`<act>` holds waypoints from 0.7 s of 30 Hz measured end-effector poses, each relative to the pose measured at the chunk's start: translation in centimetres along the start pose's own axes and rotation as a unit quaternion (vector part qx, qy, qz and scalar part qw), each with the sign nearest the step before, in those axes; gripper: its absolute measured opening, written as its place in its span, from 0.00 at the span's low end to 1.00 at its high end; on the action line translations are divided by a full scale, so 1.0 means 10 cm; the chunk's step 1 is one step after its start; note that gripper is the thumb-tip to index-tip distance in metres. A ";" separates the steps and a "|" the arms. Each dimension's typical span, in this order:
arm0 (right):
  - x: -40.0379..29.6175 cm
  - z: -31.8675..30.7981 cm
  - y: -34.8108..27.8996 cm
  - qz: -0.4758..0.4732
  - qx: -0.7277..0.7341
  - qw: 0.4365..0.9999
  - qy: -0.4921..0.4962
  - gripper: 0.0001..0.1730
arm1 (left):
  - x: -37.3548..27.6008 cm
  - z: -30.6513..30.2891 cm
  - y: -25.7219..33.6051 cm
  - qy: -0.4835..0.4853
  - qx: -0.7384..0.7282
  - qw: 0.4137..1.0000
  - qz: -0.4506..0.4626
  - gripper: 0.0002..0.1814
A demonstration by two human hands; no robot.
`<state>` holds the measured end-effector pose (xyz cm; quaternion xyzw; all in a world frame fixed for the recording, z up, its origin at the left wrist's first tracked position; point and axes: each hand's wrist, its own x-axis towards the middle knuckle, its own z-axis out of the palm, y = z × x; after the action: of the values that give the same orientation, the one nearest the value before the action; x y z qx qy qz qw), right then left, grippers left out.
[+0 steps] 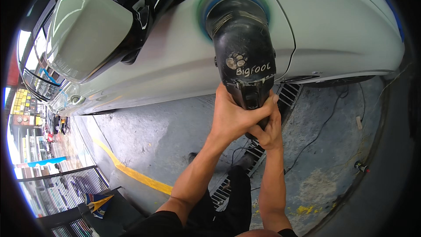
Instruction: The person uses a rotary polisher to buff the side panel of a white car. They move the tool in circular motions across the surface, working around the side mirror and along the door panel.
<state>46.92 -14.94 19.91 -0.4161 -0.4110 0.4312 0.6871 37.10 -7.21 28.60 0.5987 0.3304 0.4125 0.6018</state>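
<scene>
Both hands are wrapped around the handle of a black Bigfoot random orbital polisher [243, 42]. My left hand [233, 115] grips the handle from the left, its thumb crossing over the top. My right hand [270, 130] closes around the rear of the handle, overlapping the left. The polisher's pad [201, 16] shows as a blurred green and blue ring against the light grey car door [177, 49]. Its head covers most of the pad and the paint beneath. To the left, a glossy side mirror [88, 33] juts out from the car.
A front fender [335, 29] lies right of the door seam. Below, a floor drain grate [223, 187] and a black cable [315, 135] cross the concrete floor [158, 138]. A small bottle [361, 167] lies at right. A dark cart [108, 210] with a blue-and-yellow bag [98, 204] stands lower left.
</scene>
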 end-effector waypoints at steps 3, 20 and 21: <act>-0.02 -0.01 0.04 -0.004 -0.028 1.000 -0.008 0.61 | -0.04 -0.02 0.00 0.011 0.001 1.000 -0.008 0.16; -0.20 -0.02 0.08 0.028 -0.079 0.996 -0.019 0.58 | -0.31 -0.09 -0.24 0.045 -0.014 0.998 -0.050 0.23; -0.17 -0.04 0.06 0.021 -0.088 0.996 -0.010 0.59 | -0.26 -0.06 -0.21 0.038 -0.021 0.998 -0.050 0.23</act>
<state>46.64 -16.46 18.90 -0.4790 -0.4451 0.4119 0.6346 35.67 -9.17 26.27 0.5529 0.3739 0.4109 0.6210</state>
